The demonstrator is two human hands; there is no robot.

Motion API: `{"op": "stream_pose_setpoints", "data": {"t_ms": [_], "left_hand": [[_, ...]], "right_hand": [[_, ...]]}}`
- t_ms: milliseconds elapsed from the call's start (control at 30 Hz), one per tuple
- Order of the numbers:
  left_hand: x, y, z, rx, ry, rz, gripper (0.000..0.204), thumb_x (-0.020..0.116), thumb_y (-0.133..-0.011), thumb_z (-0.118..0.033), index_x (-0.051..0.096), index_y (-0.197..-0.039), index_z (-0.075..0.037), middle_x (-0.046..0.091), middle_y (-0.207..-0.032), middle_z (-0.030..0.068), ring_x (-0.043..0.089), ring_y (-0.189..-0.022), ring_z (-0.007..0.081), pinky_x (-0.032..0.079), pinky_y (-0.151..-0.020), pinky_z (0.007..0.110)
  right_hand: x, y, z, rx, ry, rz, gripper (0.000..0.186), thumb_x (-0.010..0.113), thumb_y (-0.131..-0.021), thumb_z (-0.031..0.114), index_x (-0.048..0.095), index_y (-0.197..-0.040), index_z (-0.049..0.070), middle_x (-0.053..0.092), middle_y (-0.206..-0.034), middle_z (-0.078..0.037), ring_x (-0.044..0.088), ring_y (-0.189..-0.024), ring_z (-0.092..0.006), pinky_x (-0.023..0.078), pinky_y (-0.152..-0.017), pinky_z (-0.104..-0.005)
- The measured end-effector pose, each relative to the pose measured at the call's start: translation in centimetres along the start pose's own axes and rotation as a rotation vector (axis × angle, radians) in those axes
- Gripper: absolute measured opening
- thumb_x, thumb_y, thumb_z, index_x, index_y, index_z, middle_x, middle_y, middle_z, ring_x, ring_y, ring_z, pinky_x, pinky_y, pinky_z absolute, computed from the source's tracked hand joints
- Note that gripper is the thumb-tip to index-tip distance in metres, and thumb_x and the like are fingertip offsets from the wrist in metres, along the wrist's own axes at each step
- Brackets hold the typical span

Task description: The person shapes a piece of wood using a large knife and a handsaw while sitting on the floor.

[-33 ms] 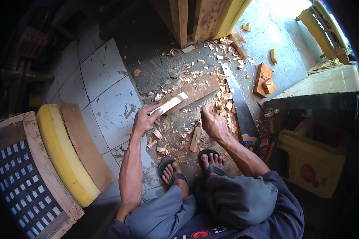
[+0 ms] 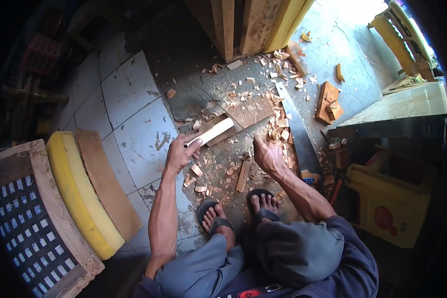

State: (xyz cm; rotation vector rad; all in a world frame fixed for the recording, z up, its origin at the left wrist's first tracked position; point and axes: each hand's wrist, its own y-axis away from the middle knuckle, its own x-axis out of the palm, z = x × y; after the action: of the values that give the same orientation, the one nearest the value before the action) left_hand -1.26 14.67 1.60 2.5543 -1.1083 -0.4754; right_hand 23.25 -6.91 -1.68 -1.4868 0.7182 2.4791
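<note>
My left hand (image 2: pixel 183 151) grips a short pale wooden stick (image 2: pixel 213 132) with a rounded end, tilted up to the right. My right hand (image 2: pixel 268 153) is closed round the near end of a long, thin, blade-like tool (image 2: pixel 243 129), seen almost edge-on. Its grip is hidden by my fingers, and its exact kind cannot be made out. The tool slants up and left, past the stick's far end. Below both lies a flat brown board (image 2: pixel 251 112) on the floor, with shavings around it.
A handsaw (image 2: pixel 300 136) lies right of the board among wood chips. Beyond it sit a reddish wood block (image 2: pixel 327 102) and a yellow plastic stool (image 2: pixel 387 203). At the left stand a yellow cushion (image 2: pixel 82 193) and a wooden frame with woven webbing (image 2: pixel 59 208). Wooden furniture (image 2: pixel 228 30) rises ahead.
The tool in my right hand has shifted slightly and appears darker, while that hand has moved a little right. The stick in my left hand has turned slightly.
</note>
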Motion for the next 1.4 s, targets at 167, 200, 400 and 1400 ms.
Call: {"op": "stream_pose_setpoints", "data": {"t_ms": [167,200,400,1400], "left_hand": [[0.7,1.2,-0.2,-0.006,-0.071,-0.027,0.040,0.071,-0.099,-0.025,0.069,-0.132,-0.002,0.053,-0.092,0.0056,0.066,-0.064,0.0141,0.059,-0.057,0.028],[0.7,1.6,-0.2,-0.054,-0.036,-0.012,0.041,0.071,-0.099,-0.026,0.069,-0.133,-0.003,0.054,-0.095,0.0063,0.066,-0.063,0.0140,0.059,-0.058,0.028],[1.1,1.8,0.3,0.006,-0.051,-0.082,0.042,0.072,-0.099,-0.029,0.070,-0.131,-0.002,0.053,-0.092,0.0064,0.067,-0.060,0.0148,0.057,-0.053,0.028],[5.0,3.8,-3.1,-0.376,0.698,-0.073,0.051,0.052,-0.108,-0.043,0.054,-0.131,0.002,0.068,-0.083,0.0150,0.065,-0.055,0.0179,0.056,-0.046,0.028]], "right_hand": [[-2.5,2.1,3.6,-0.245,-0.360,-0.431,0.023,0.052,-0.104,0.021,0.055,-0.122,0.006,0.064,-0.071,-0.021,0.064,-0.056,-0.0400,0.047,-0.046,-0.0474],[-2.0,2.3,3.8,-0.256,-0.325,-0.421,0.018,0.052,-0.105,0.020,0.055,-0.118,0.007,0.064,-0.073,-0.021,0.063,-0.055,-0.0390,0.047,-0.045,-0.0474],[-3.0,2.1,4.7,-0.162,-0.376,-0.394,0.015,0.047,-0.105,0.020,0.051,-0.106,0.006,0.062,-0.067,-0.026,0.060,-0.051,-0.0455,0.045,-0.047,-0.0556],[-4.2,3.7,7.2,-0.356,-0.389,-0.509,0.024,0.052,-0.106,0.022,0.053,-0.124,0.008,0.067,-0.073,-0.025,0.064,-0.054,-0.0401,0.048,-0.047,-0.0494]]}}
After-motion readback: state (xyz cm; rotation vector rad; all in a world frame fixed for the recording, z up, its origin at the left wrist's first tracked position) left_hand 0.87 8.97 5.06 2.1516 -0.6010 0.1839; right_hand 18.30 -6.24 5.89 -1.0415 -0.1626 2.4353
